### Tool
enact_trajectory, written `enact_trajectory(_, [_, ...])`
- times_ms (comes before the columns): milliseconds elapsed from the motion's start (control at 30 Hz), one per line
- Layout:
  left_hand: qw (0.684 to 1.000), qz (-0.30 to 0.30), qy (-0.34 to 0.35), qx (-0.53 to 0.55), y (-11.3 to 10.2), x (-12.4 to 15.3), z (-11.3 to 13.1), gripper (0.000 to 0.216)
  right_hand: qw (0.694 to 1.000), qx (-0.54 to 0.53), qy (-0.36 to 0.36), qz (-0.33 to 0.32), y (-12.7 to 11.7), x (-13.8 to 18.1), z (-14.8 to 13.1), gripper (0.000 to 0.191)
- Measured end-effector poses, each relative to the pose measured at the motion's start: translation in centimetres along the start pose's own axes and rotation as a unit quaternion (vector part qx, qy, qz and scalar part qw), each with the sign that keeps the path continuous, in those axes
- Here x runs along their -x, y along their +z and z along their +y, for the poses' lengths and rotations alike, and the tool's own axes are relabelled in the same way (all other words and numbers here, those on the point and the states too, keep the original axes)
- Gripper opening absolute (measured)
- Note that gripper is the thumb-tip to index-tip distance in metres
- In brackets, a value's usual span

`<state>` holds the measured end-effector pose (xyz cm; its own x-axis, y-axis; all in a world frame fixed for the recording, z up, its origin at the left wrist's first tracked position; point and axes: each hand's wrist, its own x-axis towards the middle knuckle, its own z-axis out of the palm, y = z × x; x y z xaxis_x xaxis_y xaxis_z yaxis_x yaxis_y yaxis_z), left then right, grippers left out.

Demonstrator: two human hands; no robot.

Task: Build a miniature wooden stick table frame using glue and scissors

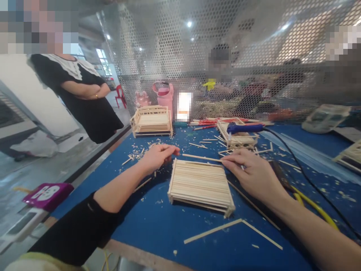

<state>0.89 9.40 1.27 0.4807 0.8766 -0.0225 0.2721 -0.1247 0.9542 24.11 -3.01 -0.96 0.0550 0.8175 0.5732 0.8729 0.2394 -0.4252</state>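
Observation:
My right hand [248,169] pinches one end of a thin wooden stick [202,157], held level just beyond the far edge of a small slatted wooden panel [199,184]. This panel is made of many sticks side by side, with short corner posts, and lies in front of me. Off the panel's far left corner is my left hand [158,160], close to the stick's free end but apart from it. Its fingers are curled together; whether anything small sits between them is hidden.
Behind stand a finished miniature wooden bench [152,120], a pink watering can [165,96] and another stick frame [237,135] with a blue glue gun [245,128] on it. Loose sticks and chips litter the blue table [146,229]. Yellow-handled pliers [313,207] lie right. A person [81,94] stands left.

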Motion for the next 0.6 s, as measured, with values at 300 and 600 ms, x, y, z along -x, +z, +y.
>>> enact_trajectory(300, [0.993,-0.03,-0.099,0.064,0.5,0.4,-0.2,0.024,1.0,-0.006,-0.009,-0.022,1.0,-0.2,0.4,0.021])
enact_trajectory(600, [0.995,-0.074,-0.038,-0.06,0.2,0.7,-0.5,0.032,0.998,0.029,-0.054,-0.007,1.2,-0.6,-0.1,0.021])
